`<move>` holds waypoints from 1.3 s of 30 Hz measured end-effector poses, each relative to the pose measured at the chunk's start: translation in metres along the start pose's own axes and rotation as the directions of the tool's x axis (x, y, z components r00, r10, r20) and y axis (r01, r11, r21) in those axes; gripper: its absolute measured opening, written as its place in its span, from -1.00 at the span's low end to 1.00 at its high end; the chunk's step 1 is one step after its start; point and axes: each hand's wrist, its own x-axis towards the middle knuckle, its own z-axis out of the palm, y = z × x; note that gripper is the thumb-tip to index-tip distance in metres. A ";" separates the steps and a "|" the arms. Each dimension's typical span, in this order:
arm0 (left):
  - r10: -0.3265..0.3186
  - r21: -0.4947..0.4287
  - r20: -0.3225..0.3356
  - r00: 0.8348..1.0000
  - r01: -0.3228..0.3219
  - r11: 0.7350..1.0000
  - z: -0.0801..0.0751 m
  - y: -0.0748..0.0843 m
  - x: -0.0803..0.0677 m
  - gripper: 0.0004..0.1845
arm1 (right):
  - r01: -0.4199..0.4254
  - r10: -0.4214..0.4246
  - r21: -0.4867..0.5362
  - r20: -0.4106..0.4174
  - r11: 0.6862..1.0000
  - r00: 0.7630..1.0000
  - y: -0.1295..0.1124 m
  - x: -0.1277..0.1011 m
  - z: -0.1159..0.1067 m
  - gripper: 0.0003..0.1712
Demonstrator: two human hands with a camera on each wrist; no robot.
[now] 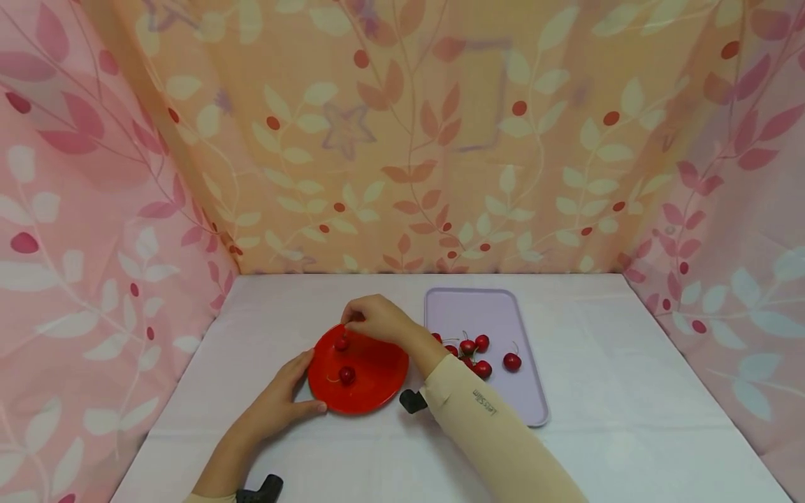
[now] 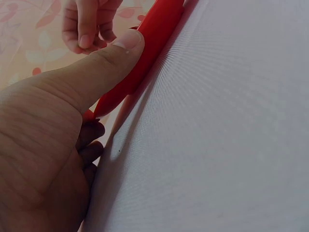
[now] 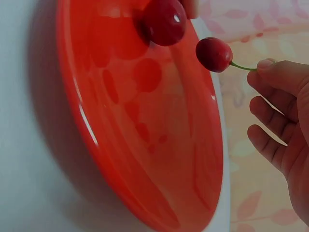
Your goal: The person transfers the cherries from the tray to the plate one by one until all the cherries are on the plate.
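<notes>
My right hand (image 1: 377,319) pinches the green stem of a cherry (image 3: 214,54) between thumb and fingertip, and the cherry hangs over the far side of a red plate (image 1: 377,381). In the right wrist view the other fingers of that hand are spread and loosely bent. A second cherry (image 1: 346,375) with its stem lies on the plate. At the plate's near left edge my left hand (image 1: 283,398) holds the rim, its thumb (image 2: 129,41) against the plate's side and its fingers farther round the edge, partly hidden in the left wrist view.
A pale purple tray (image 1: 472,307) stands to the right of the plate with several cherries (image 1: 482,342) in it, some hidden behind my right forearm. One cherry (image 1: 512,361) lies apart near the tray's right side. Patterned curtains (image 1: 402,140) enclose the white table (image 1: 629,391).
</notes>
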 end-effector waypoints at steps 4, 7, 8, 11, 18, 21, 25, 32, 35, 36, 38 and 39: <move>0.017 0.008 -0.010 1.000 -0.017 1.000 0.000 -0.001 0.000 0.21 | -0.002 0.003 -0.031 0.025 1.000 1.000 0.000 0.004 0.006 -0.92; 0.024 0.016 -0.014 1.000 -0.024 1.000 0.000 -0.002 0.000 0.21 | -0.011 0.013 -0.061 0.044 0.998 0.999 0.000 0.006 0.010 -0.93; 0.024 0.018 -0.013 1.000 -0.024 1.000 0.000 -0.002 0.000 0.21 | -0.017 0.020 -0.065 0.050 0.998 0.999 0.000 0.006 0.011 -0.93; 0.023 0.022 -0.010 1.000 -0.023 0.999 0.001 -0.002 0.001 0.22 | -0.033 0.037 -0.070 0.063 0.997 0.997 0.001 0.006 0.013 -0.93; 0.006 0.025 0.000 1.000 -0.006 1.000 0.001 -0.001 0.001 0.22 | -0.042 0.049 -0.078 0.088 0.996 0.995 -0.001 0.001 0.011 -0.93; -0.002 0.023 0.003 1.000 0.002 1.000 0.001 0.000 0.001 0.21 | -0.029 0.037 -0.090 0.086 0.995 0.996 -0.003 -0.002 0.006 -0.92; -0.009 0.031 0.002 1.000 0.009 0.999 0.001 -0.001 0.001 0.21 | -0.006 0.015 -0.121 0.078 0.993 0.997 -0.009 -0.008 -0.004 -0.89; -0.025 0.042 0.005 1.000 0.024 0.999 0.000 0.000 0.000 0.21 | 0.032 -0.020 -0.192 0.066 0.981 0.998 -0.023 -0.025 -0.020 -0.90; -0.046 0.033 0.017 0.999 0.045 0.998 0.000 0.002 0.000 0.22 | 0.034 -0.021 -0.207 0.061 0.978 0.998 -0.027 -0.035 -0.026 -0.87; -0.051 0.031 0.021 0.998 0.050 0.998 0.000 0.002 0.000 0.23 | 0.032 -0.021 -0.209 0.056 0.977 0.998 -0.027 -0.038 -0.028 -0.86; -0.060 0.032 0.027 0.998 0.059 0.998 -0.001 0.003 0.000 0.23 | 0.029 -0.021 -0.208 0.041 0.978 0.999 -0.029 -0.045 -0.031 -0.85; -0.062 0.031 0.028 0.998 0.061 0.998 -0.001 0.003 0.000 0.23 | 0.031 -0.024 -0.206 0.033 0.978 0.999 -0.029 -0.047 -0.032 -0.84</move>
